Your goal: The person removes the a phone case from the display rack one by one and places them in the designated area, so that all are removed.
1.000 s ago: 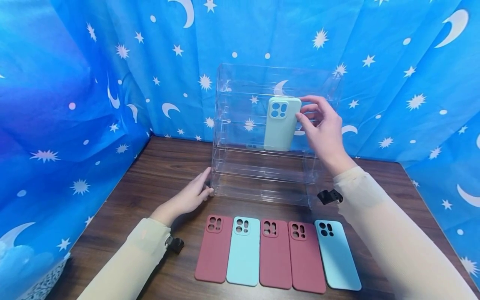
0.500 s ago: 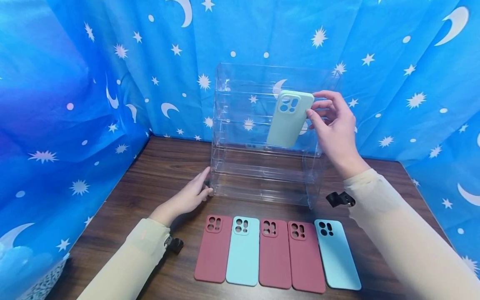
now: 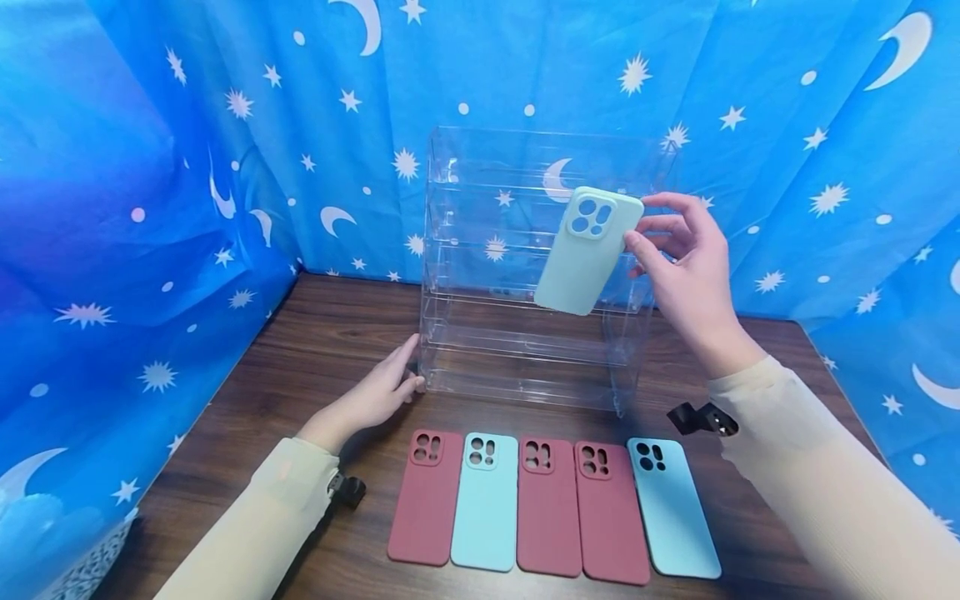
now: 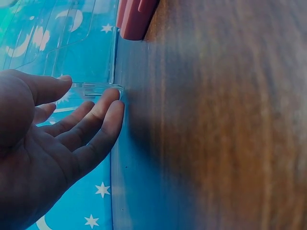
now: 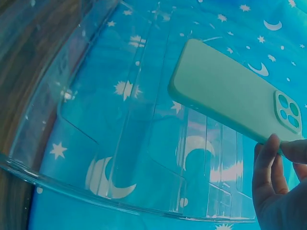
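Note:
My right hand [image 3: 693,271] pinches a pale green phone case [image 3: 577,271] by its upper right edge, between thumb and fingers. The case is raised in front of a clear plastic tiered rack [image 3: 525,343], tilted, with its camera cutouts at the top. In the right wrist view the same phone case [image 5: 225,88] extends away from the fingertips over the rack's tiers. My left hand [image 3: 371,392] touches the rack's lower left side with fingers extended. The left wrist view has those fingers [image 4: 103,117] right at the clear plastic edge.
In front of the rack, maroon phone cases [image 3: 425,508] and light blue phone cases [image 3: 484,508] lie side by side on the dark wooden table [image 3: 300,333]. A blue curtain with moons and stars [image 3: 247,167] hangs behind. A patterned basket [image 3: 97,558] stands at the lower left.
My right hand has moved right, away from the rack's tiers and nearer to me, with the green phone case now more tilted. The left hand stays at the rack's side.

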{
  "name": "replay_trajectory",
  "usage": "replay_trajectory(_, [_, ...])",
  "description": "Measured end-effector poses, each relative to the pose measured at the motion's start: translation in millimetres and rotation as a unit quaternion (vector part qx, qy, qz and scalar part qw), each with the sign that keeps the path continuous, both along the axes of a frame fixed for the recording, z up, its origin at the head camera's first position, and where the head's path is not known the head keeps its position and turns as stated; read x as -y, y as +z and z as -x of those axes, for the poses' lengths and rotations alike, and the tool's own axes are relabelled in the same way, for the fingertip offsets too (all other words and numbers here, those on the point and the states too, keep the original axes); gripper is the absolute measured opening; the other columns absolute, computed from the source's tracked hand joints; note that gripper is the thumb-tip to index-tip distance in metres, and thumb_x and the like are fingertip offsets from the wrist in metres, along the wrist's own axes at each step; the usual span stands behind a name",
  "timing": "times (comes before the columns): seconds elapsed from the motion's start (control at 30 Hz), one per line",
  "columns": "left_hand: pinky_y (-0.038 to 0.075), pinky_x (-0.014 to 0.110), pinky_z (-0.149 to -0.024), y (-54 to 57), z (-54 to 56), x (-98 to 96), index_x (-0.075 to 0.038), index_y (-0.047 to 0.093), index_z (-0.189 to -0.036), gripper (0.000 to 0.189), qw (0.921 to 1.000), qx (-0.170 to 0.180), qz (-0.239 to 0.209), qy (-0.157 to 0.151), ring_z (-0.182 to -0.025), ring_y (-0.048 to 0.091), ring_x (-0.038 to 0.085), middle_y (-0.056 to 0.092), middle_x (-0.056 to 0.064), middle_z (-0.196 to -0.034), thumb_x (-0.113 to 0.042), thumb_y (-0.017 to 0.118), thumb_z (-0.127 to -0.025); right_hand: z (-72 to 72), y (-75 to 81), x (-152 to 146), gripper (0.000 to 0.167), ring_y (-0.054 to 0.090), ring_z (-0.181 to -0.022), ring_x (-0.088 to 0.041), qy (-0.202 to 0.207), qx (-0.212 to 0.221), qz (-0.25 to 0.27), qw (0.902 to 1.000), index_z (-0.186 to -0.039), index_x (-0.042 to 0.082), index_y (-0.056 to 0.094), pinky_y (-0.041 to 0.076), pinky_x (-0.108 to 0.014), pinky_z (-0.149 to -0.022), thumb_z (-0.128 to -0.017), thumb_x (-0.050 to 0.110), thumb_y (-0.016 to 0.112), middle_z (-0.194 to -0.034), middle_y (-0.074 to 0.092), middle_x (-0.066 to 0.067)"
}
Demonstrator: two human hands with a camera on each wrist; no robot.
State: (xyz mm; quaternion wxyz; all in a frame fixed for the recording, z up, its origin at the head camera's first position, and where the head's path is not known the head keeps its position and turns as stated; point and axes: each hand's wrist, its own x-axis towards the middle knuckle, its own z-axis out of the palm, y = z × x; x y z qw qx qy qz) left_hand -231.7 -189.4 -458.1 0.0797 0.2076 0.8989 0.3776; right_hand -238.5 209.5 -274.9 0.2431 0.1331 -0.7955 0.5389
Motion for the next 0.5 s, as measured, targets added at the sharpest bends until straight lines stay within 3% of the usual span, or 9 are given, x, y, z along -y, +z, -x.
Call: replay_trajectory(0.5, [0.059, 0.031, -0.079, 2.2, -1.8, 0.9, -0.003, 0.006, -0.166, 0.072, 1.0, 0.002, -0.003, -0.001, -0.081, 0.065, 0.015, 0.056, 0.021, -0.124, -0.009, 0.05, -0.108, -26.6, -7.7, -26, 0.045, 0.072, -0.087, -0.009, -0.017, 0.065, -0.033, 0.9972, -0.143, 0.022, 0.055, 0.06, -0.022, -0.063, -0.1, 0.021, 0.069, -0.113, 0.069, 0.003])
